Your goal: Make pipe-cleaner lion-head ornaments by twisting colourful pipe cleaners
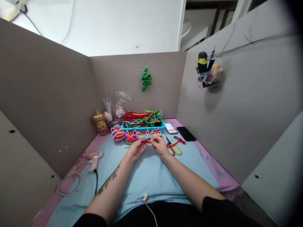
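The right hand (pixel 159 145), in the middle of the frame, is closed to a pinch, thumb and fingertips pressed together on one end of a thin pink-and-red strand (pixel 145 141). The left hand (pixel 136 149), just left of it, is half open, its palm turned partly up and its fingers close together; the strand runs over these fingers, but whether the thumb grips it is too small to tell. The strand spans the space between the two hands at the frame's centre.

Just beyond them stand colourful fuzzy figures (pixel 117 135) in a row, before a blue basket (pixel 142 129) heaped with bright stems (pixel 139 118). Right of centre lie scissors (pixel 170 143) and, farther right, a black phone (pixel 186 133). At lower left rests a pink glue gun (pixel 95 161); left of centre stands a cup (pixel 101 126). A green ornament (pixel 146 78) hangs at upper centre.
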Available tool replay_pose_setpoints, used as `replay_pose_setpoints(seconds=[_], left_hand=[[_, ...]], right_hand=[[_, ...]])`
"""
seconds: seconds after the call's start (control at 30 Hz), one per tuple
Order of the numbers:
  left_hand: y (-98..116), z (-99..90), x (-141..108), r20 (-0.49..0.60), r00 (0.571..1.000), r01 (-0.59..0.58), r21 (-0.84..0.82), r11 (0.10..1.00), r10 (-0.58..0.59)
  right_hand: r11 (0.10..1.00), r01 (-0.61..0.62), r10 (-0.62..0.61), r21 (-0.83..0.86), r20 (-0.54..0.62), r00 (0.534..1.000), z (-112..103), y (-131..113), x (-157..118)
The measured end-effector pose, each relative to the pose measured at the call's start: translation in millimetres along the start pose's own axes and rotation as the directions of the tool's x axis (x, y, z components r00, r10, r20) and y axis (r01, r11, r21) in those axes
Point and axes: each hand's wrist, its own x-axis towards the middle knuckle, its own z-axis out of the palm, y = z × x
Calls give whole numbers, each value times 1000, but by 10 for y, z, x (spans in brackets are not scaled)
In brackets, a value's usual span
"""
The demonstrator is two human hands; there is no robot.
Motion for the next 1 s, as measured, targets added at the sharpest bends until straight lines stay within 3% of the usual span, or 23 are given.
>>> replay_pose_setpoints(seconds=[0.13,0.3,0.43,0.63,0.83,1.0], left_hand=[[-26,-1,7,-15,999,-28,34,999,28],[-22,-14,18,-61,995,-79,68,994,84],[-13,-14,17,-76,993,-84,88,993,90],[8,-4,5,-84,996,-40,36,999,43],[-11,-11,5,-25,1000,-7,14,1000,7],[-19,-1,-11,-24,1000,-7,42,999,8]], right_hand=[[981,84,-78,-177,36,996,-19,25,-7],[932,154,-184,-329,-61,981,-79,-52,-32],[893,192,-242,-407,-76,967,-99,-70,-52],[937,168,-195,-307,-62,979,-85,-30,-30],[976,132,-137,-175,-14,990,-50,-9,-10],[959,144,-166,-244,-70,984,-46,2,-5]])
